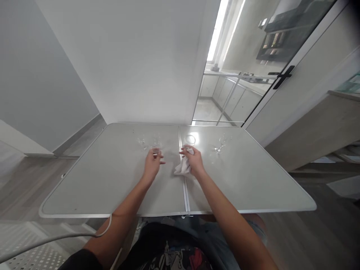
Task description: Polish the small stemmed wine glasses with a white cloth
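My left hand point(152, 163) is over the table's left half, its thumb and forefinger curled at the base of a clear stemmed glass point(155, 140). The glass is hard to make out against the pale top. My right hand point(194, 159) is closed on a crumpled white cloth point(183, 167), which hangs down over the table's centre seam. Just beyond its fingertips shows a clear round glass rim point(190, 139) in a bright reflection; whether the fingers touch it, I cannot tell. A second stemmed glass point(143, 143) stands left of my left hand, and another stemmed glass point(218, 150) to the right.
The pale folding table point(112, 187) has a metal edge and a seam down its middle. A white wall point(140, 60) rises behind it. Back right is a glass door with a black handle point(283, 77). A white cable point(84, 235) crosses my left forearm near the front edge.
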A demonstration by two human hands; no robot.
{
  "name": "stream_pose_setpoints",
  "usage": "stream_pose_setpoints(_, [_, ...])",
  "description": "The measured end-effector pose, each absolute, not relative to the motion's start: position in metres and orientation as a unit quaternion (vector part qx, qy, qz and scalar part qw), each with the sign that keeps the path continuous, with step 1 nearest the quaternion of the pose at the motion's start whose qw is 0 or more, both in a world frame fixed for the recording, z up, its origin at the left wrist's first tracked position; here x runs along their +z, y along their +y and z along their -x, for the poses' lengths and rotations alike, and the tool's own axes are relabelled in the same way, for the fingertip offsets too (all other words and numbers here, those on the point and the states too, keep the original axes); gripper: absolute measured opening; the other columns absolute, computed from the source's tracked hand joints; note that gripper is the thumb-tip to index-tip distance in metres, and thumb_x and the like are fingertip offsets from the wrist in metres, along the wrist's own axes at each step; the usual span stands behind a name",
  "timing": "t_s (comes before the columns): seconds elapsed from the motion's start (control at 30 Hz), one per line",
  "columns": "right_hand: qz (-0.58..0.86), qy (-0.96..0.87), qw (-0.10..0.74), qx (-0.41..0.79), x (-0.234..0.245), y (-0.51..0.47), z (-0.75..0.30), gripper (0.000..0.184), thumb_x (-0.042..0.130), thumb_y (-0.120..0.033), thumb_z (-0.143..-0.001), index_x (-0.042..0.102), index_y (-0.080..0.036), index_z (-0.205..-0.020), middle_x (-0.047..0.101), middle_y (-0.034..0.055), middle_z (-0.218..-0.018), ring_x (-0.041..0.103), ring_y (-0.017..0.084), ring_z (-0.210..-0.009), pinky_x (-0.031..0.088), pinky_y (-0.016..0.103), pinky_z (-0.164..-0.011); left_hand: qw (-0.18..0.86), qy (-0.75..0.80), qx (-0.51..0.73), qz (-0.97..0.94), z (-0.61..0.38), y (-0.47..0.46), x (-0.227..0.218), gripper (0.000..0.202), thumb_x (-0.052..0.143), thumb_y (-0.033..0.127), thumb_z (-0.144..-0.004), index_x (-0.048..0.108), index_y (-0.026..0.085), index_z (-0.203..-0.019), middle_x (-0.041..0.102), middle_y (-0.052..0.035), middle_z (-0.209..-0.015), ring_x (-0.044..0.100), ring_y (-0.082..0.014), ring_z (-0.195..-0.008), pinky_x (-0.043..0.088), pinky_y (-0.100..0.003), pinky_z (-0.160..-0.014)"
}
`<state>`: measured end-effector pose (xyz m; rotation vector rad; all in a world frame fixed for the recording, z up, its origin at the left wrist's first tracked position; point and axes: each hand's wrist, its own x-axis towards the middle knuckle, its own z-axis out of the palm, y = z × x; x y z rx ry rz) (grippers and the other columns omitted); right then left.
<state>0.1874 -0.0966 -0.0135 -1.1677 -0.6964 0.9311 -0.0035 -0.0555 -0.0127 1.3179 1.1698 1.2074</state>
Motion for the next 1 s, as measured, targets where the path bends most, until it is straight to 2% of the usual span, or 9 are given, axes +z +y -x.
stream_pose_setpoints(0.2, [0.502, -0.356, 0.613, 0.495, -0.021, -0.079, -0.112, 0.029, 0.075, -0.038, -0.075, 0.069, -0.02, -0.098, 0.074, 0.006, -0.097, 0.075, 0.023, -0.083, 0.052, 0.027, -0.064, 0.39, 0.545, 0.517, -0.532, 0.067, -0.025, -0.044, 0.029, 0.061, 0.039, -0.089, 0.057, 0.019, -0.109, 0.061, -0.0082, -0.11, 0.066, -0.0163, -0.088, 0.063, -0.028, -0.057])
stream_pose_setpoints(0.4, [0.493, -0.386, 0.61, 0.486, -0.039, -0.059, -0.081, 0.023, 0.07, -0.038, -0.079, 0.07, -0.021, -0.095, 0.072, 0.0037, -0.092, 0.075, 0.021, -0.081, 0.054, 0.027, -0.067, 0.398, 0.556, 0.509, -0.523, 0.078, -0.011, -0.059, 0.029, 0.061, 0.037, -0.088, 0.057, 0.018, -0.109, 0.063, -0.0088, -0.106, 0.067, -0.0172, -0.089, 0.062, -0.028, -0.061])
stream_pose_setpoints(0.6, [0.511, -0.376, 0.603, 0.483, -0.05, -0.053, -0.072, 0.021, 0.068, -0.033, -0.078, 0.07, -0.021, -0.096, 0.072, 0.0032, -0.097, 0.073, 0.018, -0.074, 0.055, 0.027, -0.066, 0.403, 0.55, 0.508, -0.526, 0.077, -0.005, -0.064, 0.029, 0.059, 0.039, -0.088, 0.056, 0.019, -0.109, 0.062, -0.0084, -0.106, 0.066, -0.016, -0.087, 0.061, -0.026, -0.06])
stream_pose_setpoints(0.87, [0.525, -0.384, 0.595, 0.471, -0.063, -0.044, -0.065, 0.017, 0.064, -0.029, -0.078, 0.07, -0.024, -0.094, 0.072, 0.0012, -0.091, 0.073, 0.02, -0.077, 0.057, 0.03, -0.07, 0.407, 0.546, 0.511, -0.524, 0.075, -0.006, -0.064, 0.029, 0.063, 0.023, -0.079, 0.058, 0.019, -0.107, 0.063, -0.0088, -0.115, 0.067, -0.0149, -0.085, 0.061, -0.026, -0.061])
stream_pose_setpoints(1.0, [0.523, -0.391, 0.594, 0.469, -0.065, -0.043, -0.063, 0.019, 0.065, -0.029, -0.079, 0.071, -0.024, -0.096, 0.073, 0.0014, -0.091, 0.074, 0.02, -0.081, 0.058, 0.032, -0.074, 0.394, 0.556, 0.495, -0.539, 0.076, -0.01, -0.059, 0.036, 0.064, 0.024, -0.079, 0.057, 0.02, -0.114, 0.064, -0.0088, -0.118, 0.069, -0.0153, -0.084, 0.06, -0.026, -0.062])
